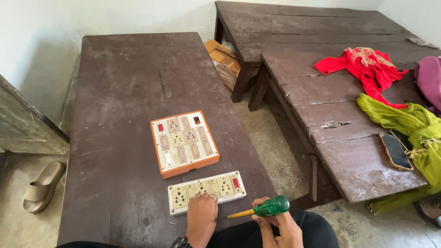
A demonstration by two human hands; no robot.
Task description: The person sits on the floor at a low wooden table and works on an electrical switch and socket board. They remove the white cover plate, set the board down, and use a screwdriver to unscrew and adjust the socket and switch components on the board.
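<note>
Left hand (201,212) presses flat on the white switch-and-socket strip (206,190) at the near edge of the brown wooden table (124,92), while the right hand (278,227) grips a green-handled screwdriver (264,209), which should be seated squarely before turning.

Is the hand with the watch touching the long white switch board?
Touching. In the head view the left hand lies flat on the white switch board, its fingers covering the board's near edge, with no gap showing.
</note>
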